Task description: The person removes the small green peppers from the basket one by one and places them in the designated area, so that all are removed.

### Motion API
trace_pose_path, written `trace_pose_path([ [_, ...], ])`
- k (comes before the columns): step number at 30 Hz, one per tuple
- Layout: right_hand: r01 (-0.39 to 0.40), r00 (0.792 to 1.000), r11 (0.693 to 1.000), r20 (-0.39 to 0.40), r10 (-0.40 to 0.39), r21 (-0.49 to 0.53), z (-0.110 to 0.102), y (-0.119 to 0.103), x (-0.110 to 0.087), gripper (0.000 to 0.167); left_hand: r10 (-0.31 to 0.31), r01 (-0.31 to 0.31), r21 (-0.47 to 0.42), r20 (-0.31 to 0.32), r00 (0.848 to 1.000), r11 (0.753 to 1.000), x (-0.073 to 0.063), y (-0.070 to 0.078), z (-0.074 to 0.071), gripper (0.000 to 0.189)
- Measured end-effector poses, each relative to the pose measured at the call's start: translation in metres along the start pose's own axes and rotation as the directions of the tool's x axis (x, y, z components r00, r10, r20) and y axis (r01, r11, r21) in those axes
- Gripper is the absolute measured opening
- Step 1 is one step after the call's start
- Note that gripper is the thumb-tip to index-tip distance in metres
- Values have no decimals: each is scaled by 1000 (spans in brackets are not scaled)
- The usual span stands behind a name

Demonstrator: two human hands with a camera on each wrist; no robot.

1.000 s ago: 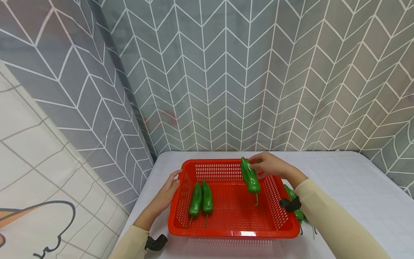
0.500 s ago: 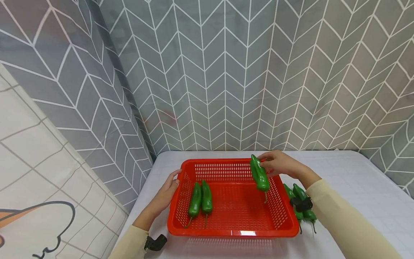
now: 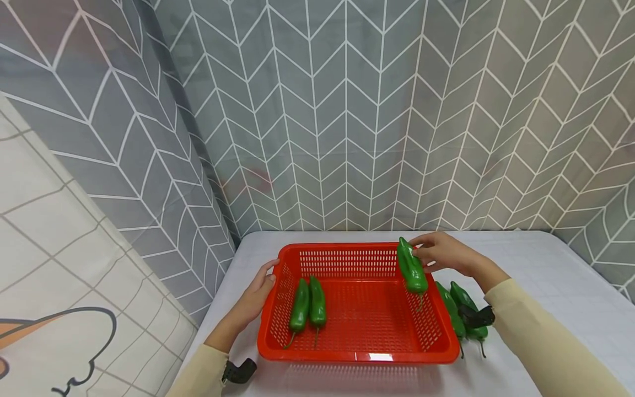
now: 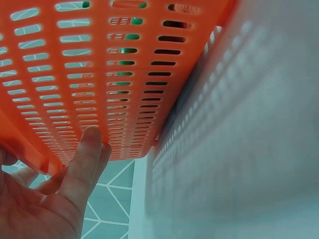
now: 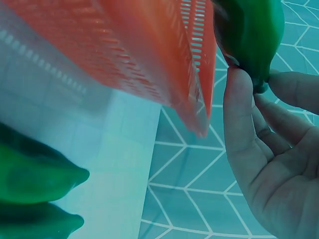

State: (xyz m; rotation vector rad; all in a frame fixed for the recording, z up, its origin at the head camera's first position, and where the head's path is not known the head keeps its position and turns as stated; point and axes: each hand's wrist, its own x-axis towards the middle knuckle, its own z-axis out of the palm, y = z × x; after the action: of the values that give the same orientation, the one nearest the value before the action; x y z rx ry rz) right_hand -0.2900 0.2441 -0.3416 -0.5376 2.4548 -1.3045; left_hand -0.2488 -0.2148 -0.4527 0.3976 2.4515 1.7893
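Observation:
My right hand pinches a green pepper near its pointed end, above the right side of a red plastic basket. The pepper hangs tilted, stem down. The right wrist view shows thumb and fingertips at its narrow tip. Two green peppers lie side by side inside the basket at the left. My left hand rests at the basket's left rim; in the left wrist view a nearly straight finger touches the slotted outer wall.
Two more green peppers lie on the white tablecloth just right of the basket, partly behind the black wrist camera. A grey curtain with white lines hangs behind the table.
My right hand has moved to the right with the pepper, from over the basket's inside toward its right rim. The left hand and the two peppers inside have stayed put.

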Motion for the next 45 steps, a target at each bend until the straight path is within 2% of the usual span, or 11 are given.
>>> trace_pose_path([
  [8, -20, 1000, 999, -18, 21, 39, -7, 10, -7, 49, -23, 23, -3, -38, 999, 1000, 2, 2, 1, 45],
  [25, -65, 996, 998, -54, 65, 17, -19, 23, -32, 50, -22, 22, -7, -26, 999, 1000, 4, 3, 1, 45],
  [31, -85, 995, 996, -57, 86, 14, -20, 28, -39, 50, -28, 28, 3, -43, 999, 1000, 3, 2, 2, 45],
  [37, -62, 997, 998, -55, 62, 5, -23, 32, -43, 49, -24, 25, 4, -61, 998, 1000, 2, 1, 2, 45],
  [45, -108, 991, 994, -74, 109, 17, -28, 43, -55, 51, -17, 18, 9, -58, 998, 1000, 0, 1, 2, 45],
])
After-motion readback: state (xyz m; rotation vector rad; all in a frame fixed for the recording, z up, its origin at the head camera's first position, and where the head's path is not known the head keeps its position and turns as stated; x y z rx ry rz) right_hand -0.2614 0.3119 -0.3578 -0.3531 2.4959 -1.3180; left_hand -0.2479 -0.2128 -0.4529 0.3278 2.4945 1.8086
